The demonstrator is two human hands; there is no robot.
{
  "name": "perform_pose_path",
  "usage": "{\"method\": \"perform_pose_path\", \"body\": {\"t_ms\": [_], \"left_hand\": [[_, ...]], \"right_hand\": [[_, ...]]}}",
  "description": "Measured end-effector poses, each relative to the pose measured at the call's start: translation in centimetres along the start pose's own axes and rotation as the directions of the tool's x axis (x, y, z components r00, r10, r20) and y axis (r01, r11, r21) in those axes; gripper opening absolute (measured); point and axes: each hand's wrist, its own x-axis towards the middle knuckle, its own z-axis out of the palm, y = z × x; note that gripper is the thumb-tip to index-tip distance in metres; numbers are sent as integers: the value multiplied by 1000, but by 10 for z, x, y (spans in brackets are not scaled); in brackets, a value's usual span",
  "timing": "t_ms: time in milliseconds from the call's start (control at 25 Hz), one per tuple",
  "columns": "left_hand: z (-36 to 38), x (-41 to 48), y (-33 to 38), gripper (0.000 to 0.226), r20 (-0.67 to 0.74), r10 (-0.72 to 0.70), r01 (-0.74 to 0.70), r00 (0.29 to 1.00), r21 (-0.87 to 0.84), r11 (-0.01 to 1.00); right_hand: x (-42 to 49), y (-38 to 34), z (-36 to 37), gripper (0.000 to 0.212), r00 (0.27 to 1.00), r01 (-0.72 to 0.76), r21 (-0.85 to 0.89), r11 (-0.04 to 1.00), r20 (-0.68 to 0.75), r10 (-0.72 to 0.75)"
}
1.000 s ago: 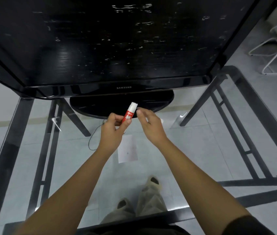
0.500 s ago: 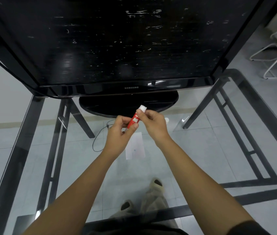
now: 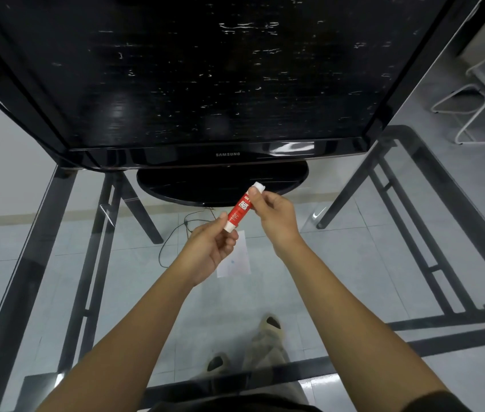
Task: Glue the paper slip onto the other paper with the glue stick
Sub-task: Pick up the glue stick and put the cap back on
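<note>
Head view: red-and-white plastic glue stick (image 3: 240,208) held tilted over glass worktop (image 3: 354,263) — left hand (image 3: 210,251) fingers pinch its base, right hand (image 3: 275,217) fingers grip the white cap end — light, rigid, slick, so hold the barrel firmly; white paper sheet (image 3: 235,260) lies below.

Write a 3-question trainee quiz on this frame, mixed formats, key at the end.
1. True or false: the glue stick is lying on the glass table.
2. Which hand pinches the stick's white upper end: left hand or right hand?
3. Multiple choice: the paper lies (A) on the Samsung TV stand, (B) on the table under the hands, (C) on the floor.

Key: 1 false, both hands hold it; 2 right hand; 3 B.
</note>
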Motion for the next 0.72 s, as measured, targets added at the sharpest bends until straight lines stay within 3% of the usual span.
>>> {"method": "perform_pose_path", "body": {"t_ms": [200,280,360,440,520,640,720], "left_hand": [[9,9,6,47,-162,-317,325,934,25,945],[12,10,7,50,-182,-368,379,912,25,925],[10,9,4,44,-177,-258,266,950,23,964],[5,7,-3,29,-106,-28,27,994,-8,1000],[2,2,-9,19,-52,168,-161,984,122,979],[8,5,-10,27,-99,195,-162,976,271,949],[11,9,-1,38,-137,36,-5,990,219,976]], "right_hand": [[-1,0,2,33,999,36,-29,999,20,-36],[-2,1,2,33,999,39,-40,998,8,-38],[-1,0,0,31,999,33,-36,999,-17,-33],[1,-2,-3,28,998,39,-33,999,-39,-40],[2,-5,-4,23,998,53,-16,998,-29,-53],[5,-8,-2,22,998,62,-2,998,-19,-62],[6,-10,0,20,998,61,5,998,-14,-61]]}}
